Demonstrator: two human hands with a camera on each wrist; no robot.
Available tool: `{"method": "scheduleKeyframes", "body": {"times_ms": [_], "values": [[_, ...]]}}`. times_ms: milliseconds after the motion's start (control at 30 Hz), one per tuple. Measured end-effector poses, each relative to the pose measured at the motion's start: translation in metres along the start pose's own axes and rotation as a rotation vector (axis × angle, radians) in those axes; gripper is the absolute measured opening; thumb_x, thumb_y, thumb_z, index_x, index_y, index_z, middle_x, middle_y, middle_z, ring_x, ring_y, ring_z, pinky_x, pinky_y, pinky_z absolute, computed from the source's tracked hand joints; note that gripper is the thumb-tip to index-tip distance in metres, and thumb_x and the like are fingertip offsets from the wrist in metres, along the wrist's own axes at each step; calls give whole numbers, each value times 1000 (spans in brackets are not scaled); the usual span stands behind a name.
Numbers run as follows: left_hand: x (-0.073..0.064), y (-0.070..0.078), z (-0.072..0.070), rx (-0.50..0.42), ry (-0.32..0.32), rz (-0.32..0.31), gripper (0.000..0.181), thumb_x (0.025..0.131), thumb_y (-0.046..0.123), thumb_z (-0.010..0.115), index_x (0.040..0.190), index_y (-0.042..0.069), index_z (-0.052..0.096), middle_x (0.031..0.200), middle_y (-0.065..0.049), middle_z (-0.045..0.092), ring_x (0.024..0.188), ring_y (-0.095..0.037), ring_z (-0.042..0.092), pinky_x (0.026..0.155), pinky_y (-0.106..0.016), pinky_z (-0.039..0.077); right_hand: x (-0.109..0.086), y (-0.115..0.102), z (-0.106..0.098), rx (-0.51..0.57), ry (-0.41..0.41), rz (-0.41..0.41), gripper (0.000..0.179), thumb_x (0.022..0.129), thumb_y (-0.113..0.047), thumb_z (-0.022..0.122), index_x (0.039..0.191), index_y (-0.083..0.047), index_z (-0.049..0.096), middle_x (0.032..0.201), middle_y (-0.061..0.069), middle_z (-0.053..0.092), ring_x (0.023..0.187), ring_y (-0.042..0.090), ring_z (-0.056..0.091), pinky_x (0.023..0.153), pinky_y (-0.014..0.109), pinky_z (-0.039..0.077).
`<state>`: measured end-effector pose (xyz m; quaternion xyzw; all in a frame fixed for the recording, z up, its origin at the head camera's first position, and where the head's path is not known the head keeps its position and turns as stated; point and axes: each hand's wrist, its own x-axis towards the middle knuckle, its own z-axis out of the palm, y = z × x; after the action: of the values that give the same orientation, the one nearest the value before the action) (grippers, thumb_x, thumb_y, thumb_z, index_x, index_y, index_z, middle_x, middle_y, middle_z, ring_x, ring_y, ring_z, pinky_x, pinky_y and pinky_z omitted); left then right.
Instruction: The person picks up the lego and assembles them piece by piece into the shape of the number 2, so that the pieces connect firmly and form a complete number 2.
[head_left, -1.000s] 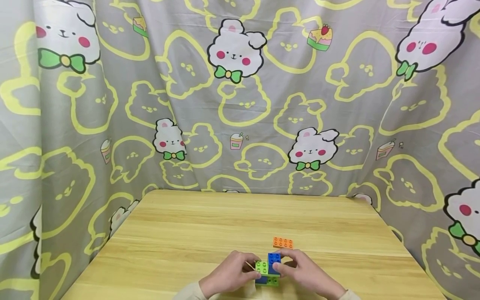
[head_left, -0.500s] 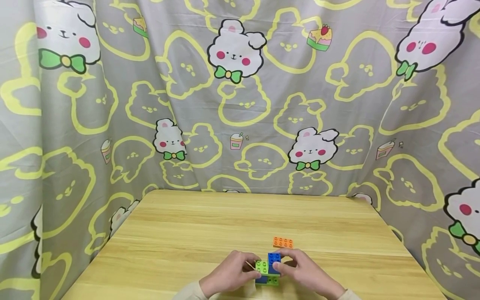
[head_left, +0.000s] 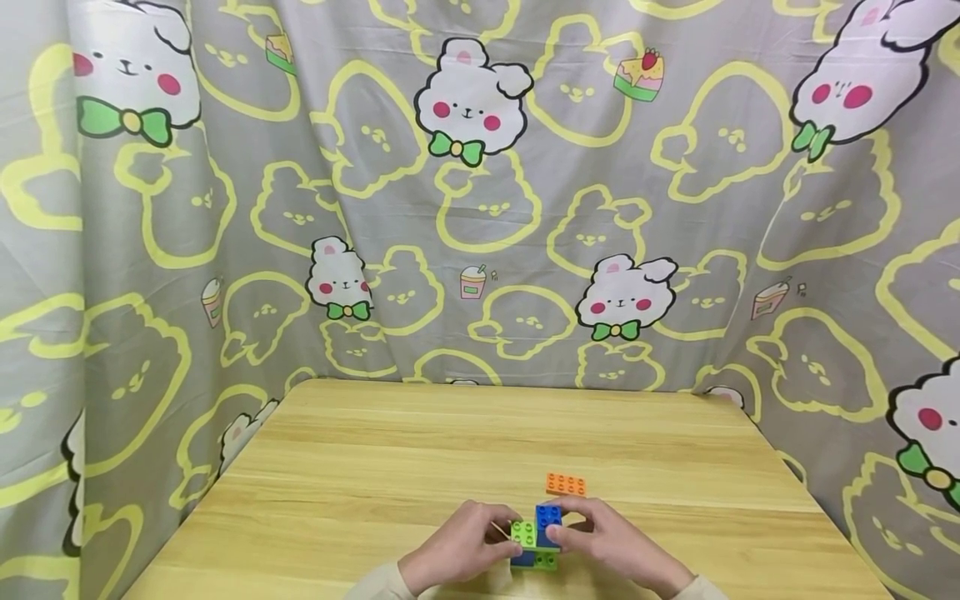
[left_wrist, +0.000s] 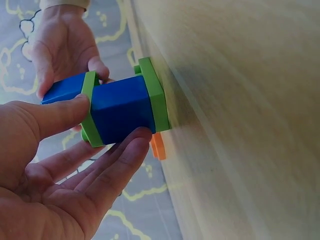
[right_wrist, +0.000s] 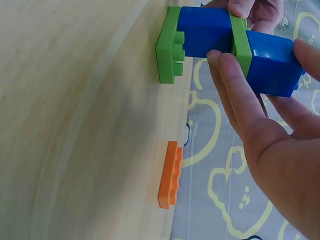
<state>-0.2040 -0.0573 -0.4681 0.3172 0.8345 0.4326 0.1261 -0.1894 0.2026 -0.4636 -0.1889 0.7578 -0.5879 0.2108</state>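
Observation:
Between the two hands stands a stack of toy building bricks on the table. At its base is a flat green brick, with a blue brick on its left half. Above that lies a second flat green brick, and an upper blue brick sits on its right half. My left hand grips the stack from the left, thumb on the upper green brick's edge and fingers along the lower blue brick. My right hand pinches the upper blue brick, with some fingertips reaching down beside the upper green one.
An orange flat brick with studs up lies on the wooden table just behind the right hand. A grey patterned curtain hangs around the table's back and sides.

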Motion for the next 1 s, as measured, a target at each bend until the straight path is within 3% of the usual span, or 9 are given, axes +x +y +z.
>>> {"method": "scheduleKeyframes", "body": {"times_ms": [167, 333, 433, 567, 700, 800, 1000], "values": [[-1, 1, 1, -3, -3, -22, 23, 93, 14, 77, 113, 5, 74, 95, 5, 75, 81, 1, 68, 70, -16, 55, -2, 1, 1, -83, 26, 2, 54, 104, -31, 61, 146, 2, 51, 140, 21, 57, 116, 35, 66, 95, 52, 56], [-1, 3, 3, -12, -1, -37, 23, 93, 14, 76, 114, 5, 74, 96, 6, 75, 81, 1, 68, 71, -16, 55, -2, 1, 1, -167, 53, -12, 48, 103, -32, 62, 141, -3, 58, 132, 12, 65, 114, 27, 63, 98, 54, 53], [0, 4, 3, -9, 3, -26, 24, 93, 14, 76, 115, 5, 73, 97, 5, 75, 81, 0, 68, 71, -16, 55, -1, 1, -2, -196, 57, -38, 48, 104, -32, 61, 142, -3, 58, 129, 8, 66, 114, 24, 63, 97, 45, 55], [1, 5, 3, 2, 6, -12, 24, 93, 14, 76, 114, 4, 73, 97, 3, 75, 82, 0, 69, 71, -16, 55, -2, -1, -6, -236, 82, -95, 46, 106, -33, 56, 142, -5, 58, 137, 13, 63, 117, 17, 63, 93, 27, 53], [1, 6, 3, 9, 9, -23, 23, 92, 14, 77, 113, 4, 74, 94, 4, 75, 80, 1, 68, 70, -16, 55, -5, -5, -11, -192, 104, -127, 46, 110, -35, 46, 143, -4, 56, 141, 21, 59, 118, 9, 62, 94, 29, 54], [0, 5, 3, 14, 8, -35, 24, 92, 14, 77, 113, 4, 74, 93, 5, 75, 80, 1, 67, 70, -16, 55, -6, -5, -16, -160, 127, -130, 48, 111, -34, 45, 143, 0, 54, 138, 23, 61, 114, 14, 65, 93, 33, 56], [0, 4, 2, 11, 3, -53, 25, 92, 14, 77, 114, 4, 74, 94, 4, 75, 81, 1, 67, 71, -16, 55, 0, -5, -26, -300, 234, -138, 45, 106, -35, 56, 138, -4, 60, 130, 16, 68, 110, 25, 68, 86, 27, 56]]}}
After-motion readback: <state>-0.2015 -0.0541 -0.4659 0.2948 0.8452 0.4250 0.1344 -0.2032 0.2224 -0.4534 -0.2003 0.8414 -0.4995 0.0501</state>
